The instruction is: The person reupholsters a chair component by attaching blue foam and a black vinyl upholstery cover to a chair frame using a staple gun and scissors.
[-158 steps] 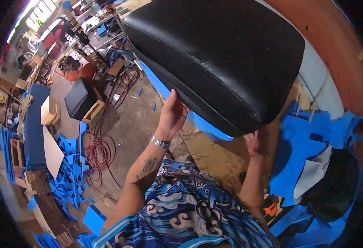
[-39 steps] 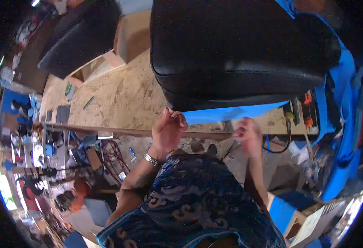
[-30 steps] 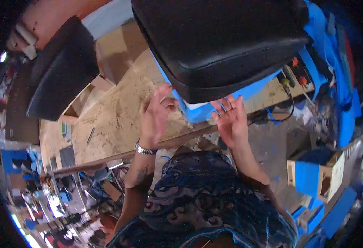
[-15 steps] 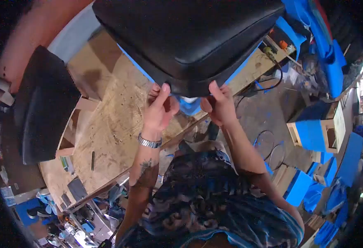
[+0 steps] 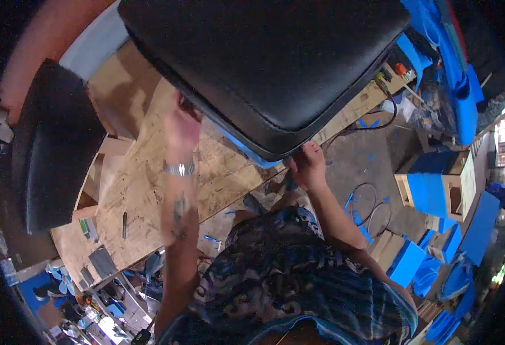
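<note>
A large black padded cushion (image 5: 275, 69) fills the top middle, its near corner pointing toward me, with a blue layer (image 5: 241, 144) showing beneath its lower left edge. At that near corner, my right hand (image 5: 308, 165) grips the black cover edge, fingers bent and partly under it. My left hand (image 5: 182, 123) is beside the cushion's left edge, blurred by motion, its fingers partly hidden near the edge; whether it holds anything cannot be made out. A metal watch (image 5: 179, 169) is on the left wrist.
Under the cushion is a wooden workbench (image 5: 149, 190). Another black padded piece (image 5: 57, 155) on a wooden frame stands at the left. A wood and blue box (image 5: 436, 184) stands at the right, with blue-covered blocks (image 5: 408, 261) below and a hose (image 5: 364, 201) on the floor.
My left hand has left the near corner and moved left and up along the cushion's edge. The cushion's corner has shifted toward me and slightly right, with my right hand lower beside it.
</note>
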Demonstrator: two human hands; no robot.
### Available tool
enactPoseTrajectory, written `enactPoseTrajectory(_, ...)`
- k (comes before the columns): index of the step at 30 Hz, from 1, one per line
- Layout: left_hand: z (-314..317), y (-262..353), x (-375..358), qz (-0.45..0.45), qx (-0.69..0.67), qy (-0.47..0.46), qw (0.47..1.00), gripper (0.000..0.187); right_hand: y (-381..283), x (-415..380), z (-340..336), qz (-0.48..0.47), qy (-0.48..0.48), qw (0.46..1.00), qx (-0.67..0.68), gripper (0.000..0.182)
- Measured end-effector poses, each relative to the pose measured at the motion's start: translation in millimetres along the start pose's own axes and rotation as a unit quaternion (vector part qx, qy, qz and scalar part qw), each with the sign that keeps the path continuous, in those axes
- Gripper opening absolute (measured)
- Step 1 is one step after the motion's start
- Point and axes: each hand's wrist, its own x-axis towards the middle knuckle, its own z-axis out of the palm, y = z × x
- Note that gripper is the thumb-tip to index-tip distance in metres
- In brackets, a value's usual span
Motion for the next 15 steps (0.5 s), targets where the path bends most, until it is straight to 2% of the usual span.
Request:
enactPoseTrajectory(1,-0.5,11.5,15.3,-0.002,0.010,0.025,1.000,0.035,0.6,1.1,0.4,-0.009,0.014,1.000,-0.003,0.028)
enactPoseTrajectory(4,8.9,38.4,26.0,0.018,0.028,-0.014,0.999,0.031,-7.9,-1.6,14.0,-0.002,0.118,0.993,-0.023,0.028)
enactPoseTrajectory(5,2.4,38.9,25.1,0.022,0.017,-0.016,0.999,0.034,-1.4,-3.0,3.2,-0.025,0.122,0.992,-0.014,0.030)
enactPoseTrajectory(6,-8.3,32.0,20.4,0.030,0.004,-0.016,0.999,0.037,2.9,-5.2,-17.1,-0.028,0.105,0.993,-0.047,0.034)
enactPoseTrajectory(8,-19.6,23.3,3.9,0.047,-0.011,0.006,0.999,0.040,-11.1,-5.6,-24.2,-0.022,0.137,0.989,-0.041,0.040)
enactPoseTrajectory(10,-7.8,12.6,-41.1,0.054,-0.020,0.030,0.998,0.034,-27.4,-10.3,-35.2,-0.010,0.241,0.970,0.015,0.045)
enactPoseTrajectory(11,6.4,7.6,-63.5,0.061,-0.026,0.027,0.997,0.029,-41.3,-13.8,-47.7,-0.025,0.148,0.988,-0.032,0.043)
enactPoseTrajectory(13,1.7,-25.5,-98.2,0.046,-0.002,0.080,0.996,0.023,-78.6,0.7,-70.2,-0.051,0.075,0.992,-0.091,0.041)
enactPoseTrajectory(15,-14.2,-86.0,-116.5,-0.027,0.219,0.036,0.975,0.022,-125.5,51.9,-95.3,-0.075,0.094,0.987,-0.106,0.040)
